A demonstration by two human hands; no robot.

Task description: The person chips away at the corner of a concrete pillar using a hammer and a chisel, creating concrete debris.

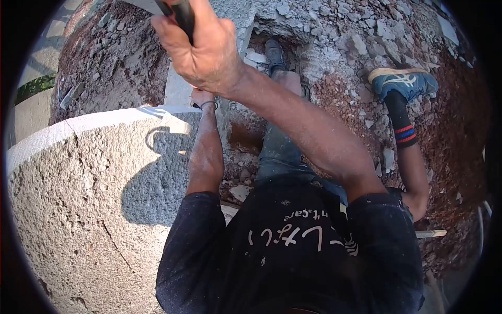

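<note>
My right hand is raised near the top of the view, its fingers wrapped round the black handle of a tool. The tool's working end is not visible. Lower and partly behind it, my left hand is beside the pale edge of a large rough concrete block. A dark band circles that wrist. The left fingers are mostly hidden, so what they hold, if anything, does not show. A shadow of my head and arm falls across the concrete.
Broken rubble and reddish soil lie ahead and to the right. One shoe is down in a narrow hollow; a blue shoe rests on the rubble at right. A wooden stick juts out beside my right side.
</note>
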